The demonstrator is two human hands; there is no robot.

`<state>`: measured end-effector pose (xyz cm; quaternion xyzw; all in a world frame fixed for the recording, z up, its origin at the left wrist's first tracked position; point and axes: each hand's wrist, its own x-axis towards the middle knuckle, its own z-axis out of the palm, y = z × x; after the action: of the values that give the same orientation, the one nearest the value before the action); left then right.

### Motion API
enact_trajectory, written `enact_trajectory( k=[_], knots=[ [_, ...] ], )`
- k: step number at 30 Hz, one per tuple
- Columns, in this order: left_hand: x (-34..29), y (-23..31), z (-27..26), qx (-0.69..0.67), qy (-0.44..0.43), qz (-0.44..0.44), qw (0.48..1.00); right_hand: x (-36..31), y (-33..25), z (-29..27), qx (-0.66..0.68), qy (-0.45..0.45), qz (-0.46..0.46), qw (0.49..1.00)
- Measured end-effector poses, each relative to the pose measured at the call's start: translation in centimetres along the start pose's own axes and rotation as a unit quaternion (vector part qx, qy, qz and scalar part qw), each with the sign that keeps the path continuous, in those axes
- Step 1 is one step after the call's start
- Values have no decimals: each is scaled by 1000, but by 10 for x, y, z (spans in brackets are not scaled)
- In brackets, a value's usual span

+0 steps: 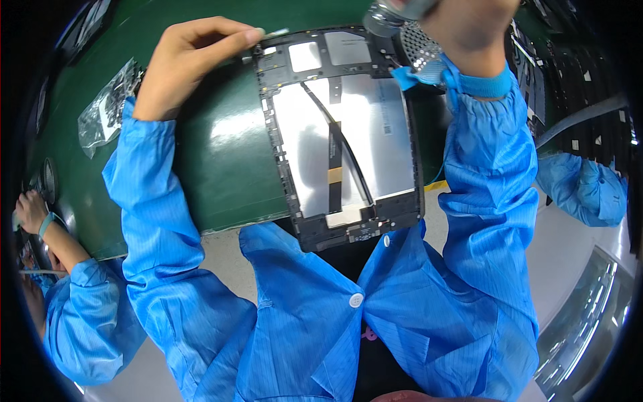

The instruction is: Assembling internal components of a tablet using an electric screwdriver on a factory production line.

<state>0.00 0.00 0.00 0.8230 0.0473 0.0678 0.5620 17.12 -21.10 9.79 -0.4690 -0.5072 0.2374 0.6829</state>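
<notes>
A tablet housing (382,147), with a black frame, silver back plate and dark ribbon cable, lies before me, its near end over the table edge. At its far left corner my left hand (187,57) pinches a small pale strip (276,32) between thumb and fingers. My right hand (467,30) is above the far right corner, blurred and partly cut off by the frame's top. It appears closed around a clear bottle (384,19); its fingers are only partly visible. A blue band circles my right wrist, next to a perforated metal piece (418,48).
A clear plastic bag (104,110) lies on the green table (221,181) at left. Another person's hand (31,211) and blue sleeve are at the far left. At right are a blue-sleeved arm (586,187) and racks of dark parts (596,87).
</notes>
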Motion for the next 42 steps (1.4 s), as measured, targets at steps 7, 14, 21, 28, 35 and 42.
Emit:
enact_trajectory(
  k=[7,14,21,28,35,42],
  knots=[
    [-6,6,-3,98,24,76,992,28,17,76,-20,75,-61,995],
    [-12,24,14,143,54,40,988,19,7,83,1,56,-80,995],
    [-10,23,22,136,48,47,988,11,13,81,79,69,-18,994],
    [-14,43,31,-5,48,20,999,9,22,74,48,47,-17,998],
    [-11,44,33,-7,42,22,999,10,22,71,-12,63,7,998],
    [-14,42,31,0,36,22,999,7,30,70,13,27,-11,999]
  ],
)
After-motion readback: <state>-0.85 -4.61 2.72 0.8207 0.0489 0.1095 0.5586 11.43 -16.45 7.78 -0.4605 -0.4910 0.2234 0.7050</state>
